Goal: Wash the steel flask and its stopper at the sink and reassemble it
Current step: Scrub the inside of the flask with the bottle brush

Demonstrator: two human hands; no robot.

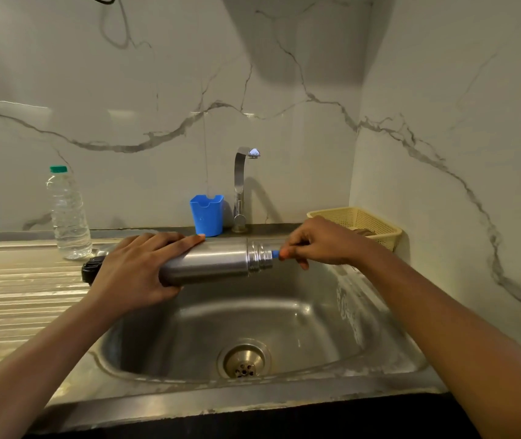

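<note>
Head view, looking down over a steel sink (303,315). Held sideways above the basin: steel flask (211,263), base to the left, threaded neck to the right, well clear of the basin floor. Wrapped round the base end by the left hand (135,270), fingers laid long over the top, thumb tucked underneath. At the mouth, a blue stopper (275,254), only a short stub showing past the neck, pinched between thumb and fingertips of the right hand (319,242), remaining fingers curled below. Seated in the mouth or just out of it: cannot tell.

Behind the left hand, on the ribbed draining board (15,296), a small black object (91,269), mostly hidden, kind unclear. Further left on the same board, upright, a clear plastic bottle (69,217) with a green cap. Along the back edge, a blue cup (207,215) just beside the tap (241,185), spout pointing forward over the basin. In the right corner, against the marble wall, a yellow basket (370,221) with something brown inside. Low in the basin floor, a round drain (244,359).
</note>
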